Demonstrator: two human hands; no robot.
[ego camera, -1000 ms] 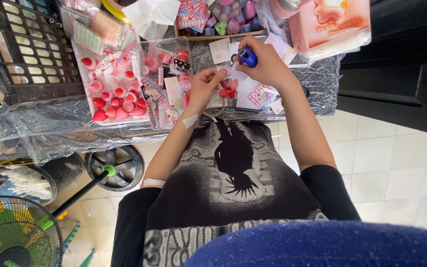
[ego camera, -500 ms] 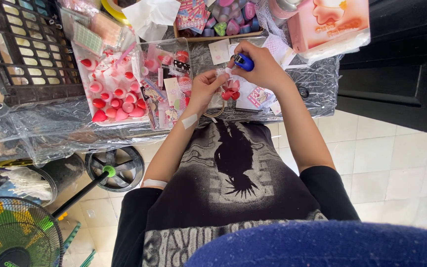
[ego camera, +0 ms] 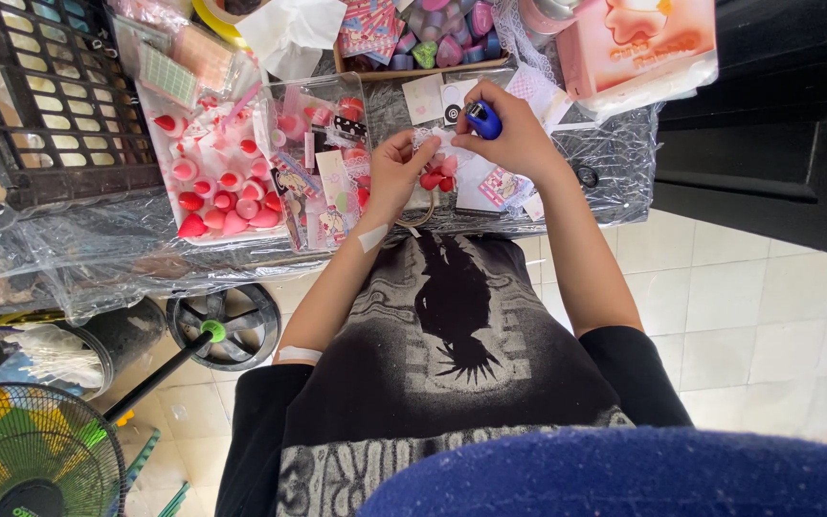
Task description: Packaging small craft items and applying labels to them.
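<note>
at the near edge of a table wrapped in crinkled clear plastic sheet [ego camera: 98, 239], both hands meet over a small clear packet [ego camera: 440, 172] holding glossy red and pink drop-shaped pieces. the left hand [ego camera: 396, 172] pinches the packet's left side between thumb and fingertips, fingers curled, a pale strip of tape across the wrist. the right hand [ego camera: 514, 134] is closed around a small blue lighter [ego camera: 483, 120], a rounded, smooth plastic body; its long axis runs slantwise, the darker end aimed up and left, away from the person, just above the packet's top edge. whether a flame burns cannot be told. the packet hangs between the 2 hands, its top toward the lighter, its filled end toward the person's body.

left of the hands lies a white tray [ego camera: 160, 144] of red and pink teardrop sponges, soft and matte, some upright with tips up, others tipped over. beside it stand flat clear sleeves with printed cards [ego camera: 323, 182]. a black plastic crate [ego camera: 59, 96] with a square grid sits at far left. beyond the hands, a cardboard box [ego camera: 423, 67] holds pastel sponges, and a pink boxed item [ego camera: 638, 43] in clear wrap rests at the far right.
</note>
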